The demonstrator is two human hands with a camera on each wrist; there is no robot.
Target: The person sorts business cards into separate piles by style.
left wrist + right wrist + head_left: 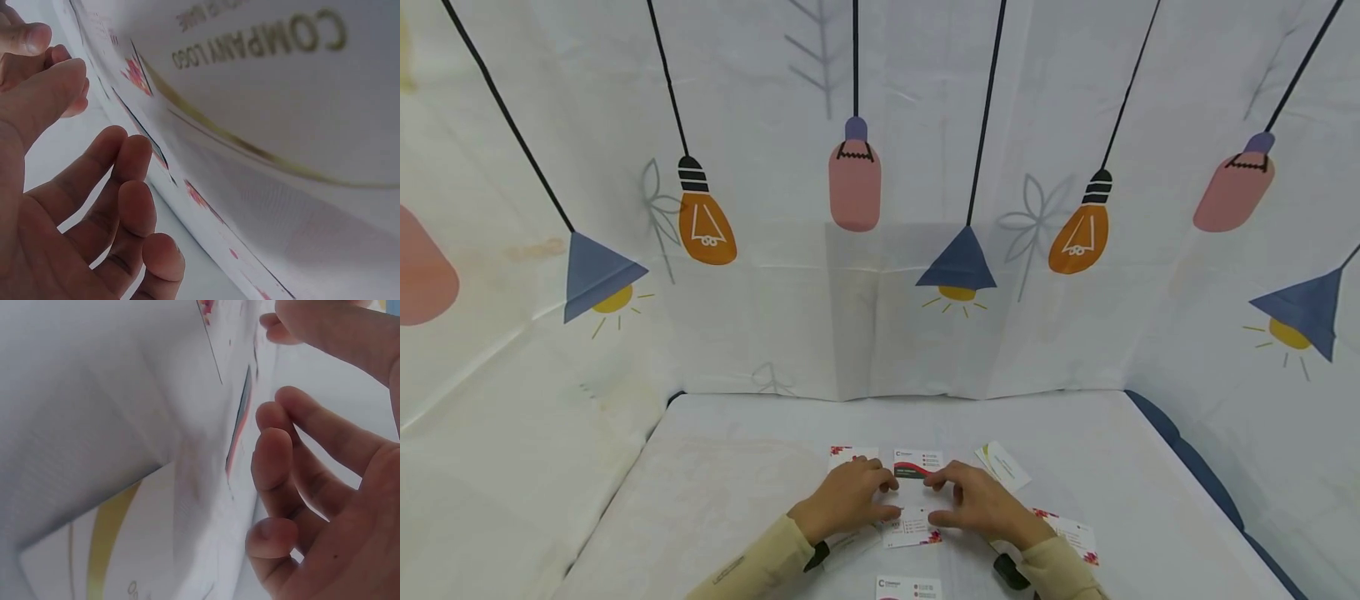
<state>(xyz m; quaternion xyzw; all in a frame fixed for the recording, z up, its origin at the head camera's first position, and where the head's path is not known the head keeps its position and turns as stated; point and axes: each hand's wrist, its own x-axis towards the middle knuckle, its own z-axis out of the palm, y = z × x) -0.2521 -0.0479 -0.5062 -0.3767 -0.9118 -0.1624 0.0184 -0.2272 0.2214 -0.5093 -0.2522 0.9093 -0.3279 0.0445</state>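
Observation:
Several business cards lie on a white-covered table. My left hand point(848, 496) and right hand point(983, 504) hover over them with loosely bent fingers, holding nothing. Between them lies a white card with red flowers point(912, 532); the thumbs are near its upper corners, and I cannot tell whether they touch it. Beyond it is a card with a red and dark wave point(917, 460). Another flowered card point(850, 452) is partly hidden behind the left hand. In the left wrist view, a card with a gold curve point(262, 47) lies close; the right wrist view shows a gold-striped card point(140, 544).
A card with green and yellow edges point(1003, 467) lies tilted at the back right. Near the right forearm is a flowered card point(1075, 537). One more card point(908, 588) sits at the front. A lamp-patterned curtain point(775, 317) encloses the table's back and sides.

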